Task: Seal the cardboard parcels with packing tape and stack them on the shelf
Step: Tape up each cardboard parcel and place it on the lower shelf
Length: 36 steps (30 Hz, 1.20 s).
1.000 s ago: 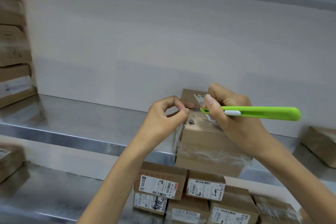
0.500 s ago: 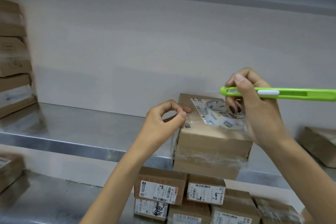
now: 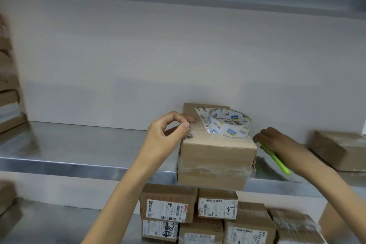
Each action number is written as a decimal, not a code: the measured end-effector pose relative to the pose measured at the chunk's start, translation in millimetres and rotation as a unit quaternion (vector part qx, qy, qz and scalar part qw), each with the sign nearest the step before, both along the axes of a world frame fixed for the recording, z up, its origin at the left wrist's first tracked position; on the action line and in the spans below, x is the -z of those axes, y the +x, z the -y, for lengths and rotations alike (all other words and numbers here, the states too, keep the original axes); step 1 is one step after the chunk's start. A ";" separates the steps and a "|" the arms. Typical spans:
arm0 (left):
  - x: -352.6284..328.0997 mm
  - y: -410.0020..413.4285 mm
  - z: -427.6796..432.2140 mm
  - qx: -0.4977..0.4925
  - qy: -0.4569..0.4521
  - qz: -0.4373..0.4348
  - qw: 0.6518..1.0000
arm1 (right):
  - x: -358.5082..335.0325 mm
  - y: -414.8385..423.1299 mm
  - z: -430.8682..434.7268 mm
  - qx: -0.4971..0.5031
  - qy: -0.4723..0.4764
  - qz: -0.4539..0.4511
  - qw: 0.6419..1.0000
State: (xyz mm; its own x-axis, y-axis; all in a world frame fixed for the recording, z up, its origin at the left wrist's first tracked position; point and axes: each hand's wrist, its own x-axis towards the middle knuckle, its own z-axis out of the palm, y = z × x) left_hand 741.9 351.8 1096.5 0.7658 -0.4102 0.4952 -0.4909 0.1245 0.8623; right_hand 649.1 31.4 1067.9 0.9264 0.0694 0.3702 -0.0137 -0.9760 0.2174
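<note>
A cardboard parcel (image 3: 215, 150) stands at the front edge of the steel shelf (image 3: 83, 144), its lower half wrapped in clear tape. On its top lies a roll of clear packing tape (image 3: 229, 123) with blue and yellow print. My left hand (image 3: 168, 132) pinches the loose end of the tape at the parcel's top left corner, thumb against forefinger. To the right of the parcel, my right hand (image 3: 275, 140) is low over the shelf and holds a green utility knife (image 3: 276, 161) that points toward me.
Several labelled parcels (image 3: 168, 204) are stacked on the lower shelf below. Another brown parcel (image 3: 336, 148) lies on the shelf at far right. A blurred stack of boxes (image 3: 10, 93) stands at the left edge. A white wall backs the shelf.
My right hand has dropped from above the tape roll to the shelf right of the parcel, taking the green knife down with it. My left hand has kept its pinch.
</note>
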 end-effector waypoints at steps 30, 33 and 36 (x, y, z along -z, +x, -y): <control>14.2 -4.6 19.6 -0.004 -0.084 0.002 0.996 | -77.6 12.8 -162.7 -0.068 0.240 0.101 0.963; 15.5 -2.9 19.1 0.001 -0.073 0.004 0.997 | -75.0 8.8 -161.7 -0.070 0.249 0.117 0.959; 17.6 -0.8 20.2 -0.004 -0.047 0.022 0.999 | -72.6 5.0 -160.1 -0.068 0.250 0.133 0.957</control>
State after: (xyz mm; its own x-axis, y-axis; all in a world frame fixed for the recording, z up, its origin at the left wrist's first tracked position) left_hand 741.1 331.6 1079.0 0.7450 -0.3546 0.5649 -0.5300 0.1995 0.8242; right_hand 654.1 191.5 1140.5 0.7895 -0.0654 0.6102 0.1302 -0.9538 -0.2707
